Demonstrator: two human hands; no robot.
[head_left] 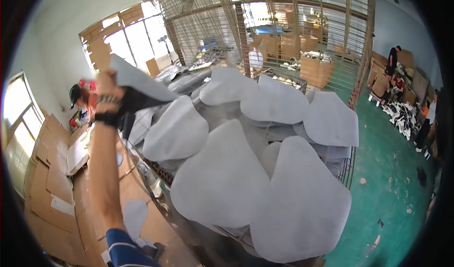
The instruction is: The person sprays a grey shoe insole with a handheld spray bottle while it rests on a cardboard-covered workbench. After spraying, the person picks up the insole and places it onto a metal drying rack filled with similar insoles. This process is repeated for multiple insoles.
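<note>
My left hand, raised at the left with a dark band on the wrist, is closed on a thin sheet piece. One face of that sheet is grey and another part is black; motion blurs it. Below and to the right, several rounded grey sheet pieces lie overlapping on a wire rack. A large grey piece hangs over the rack's near end, and a smaller one lies nearest the raised hand. My right hand is out of view.
A tall stack of wire racks stands behind the pieces. Flattened cardboard lines the left side. Beyond the green floor, several people sit or stand near a pile of white-and-black items. Another person in a cap is at far left.
</note>
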